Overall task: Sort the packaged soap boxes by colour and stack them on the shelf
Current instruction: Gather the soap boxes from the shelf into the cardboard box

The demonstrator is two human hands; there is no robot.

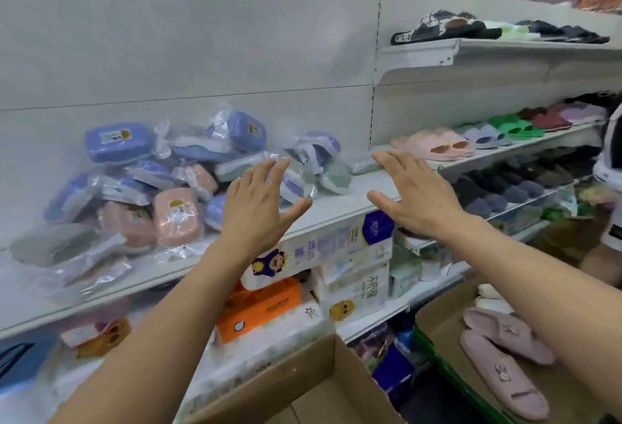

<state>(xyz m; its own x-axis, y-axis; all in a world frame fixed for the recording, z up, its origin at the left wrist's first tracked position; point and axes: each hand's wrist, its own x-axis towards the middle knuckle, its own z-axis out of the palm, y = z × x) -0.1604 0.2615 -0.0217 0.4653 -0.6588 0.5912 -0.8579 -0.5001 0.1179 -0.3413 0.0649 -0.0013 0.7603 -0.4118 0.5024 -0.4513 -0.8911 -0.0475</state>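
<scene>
Nearest the camera, across the lower half of the frame, two bare forearms reach up toward the shelf (340,208). The left hand (259,205) is at the centre of the frame, fingers straight and spread, holding nothing; its fingertips overlap the right end of the soap pile, though contact cannot be told. The right hand (412,194), just right of centre, is equally flat and empty, hovering over a bare part of the shelf board.

The packaged soap boxes (175,184) lie in a jumbled heap at the left and centre of the frame, each in a clear bag. Colours are mixed: a blue box (117,141) sits high at the back, a pink box (177,216) leans at the front, and a greyish-green one (55,244) lies at the far left. No stacks by colour show, so sorting appears barely begun.

The step in hand looks like the reach to take the first boxes. The next move calls for closing a hand on one bagged box, likely a loose one at the right end, and starting a single-colour stack on the bare stretch under the right hand. The slippery bags may slide.

Beyond, slippers (437,146) fill the right-hand shelves, tissue packs (336,255) sit below, and cardboard cartons (303,383) stand at the bottom.
</scene>
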